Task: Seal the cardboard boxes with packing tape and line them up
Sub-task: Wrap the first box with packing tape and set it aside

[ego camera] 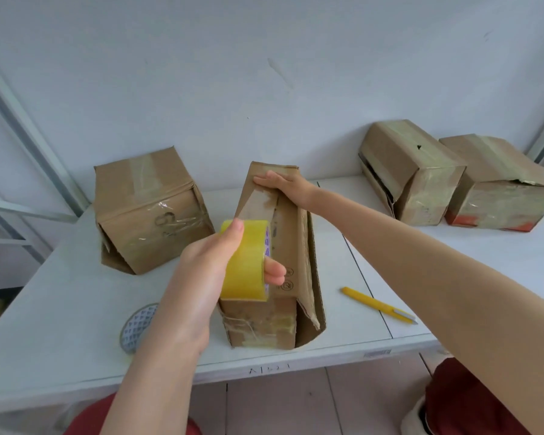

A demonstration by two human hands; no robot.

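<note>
A narrow cardboard box [288, 243] lies lengthwise in the middle of the white table [60, 334], with a loose flap hanging open on its right side. My right hand [288, 188] presses down on the box's far end, over a strip of tape. My left hand [206, 276] grips a yellow roll of packing tape [245, 262] against the box's top near the front. A taped box [148, 215] stands to the left. Two taped boxes [410, 166] [500, 183] sit side by side at the back right.
A yellow utility knife [379, 305] lies on the table right of the middle box. A round mesh disc [137, 326] lies near the front edge at the left. A wall rises behind the table, and a metal frame [29, 136] stands at the left.
</note>
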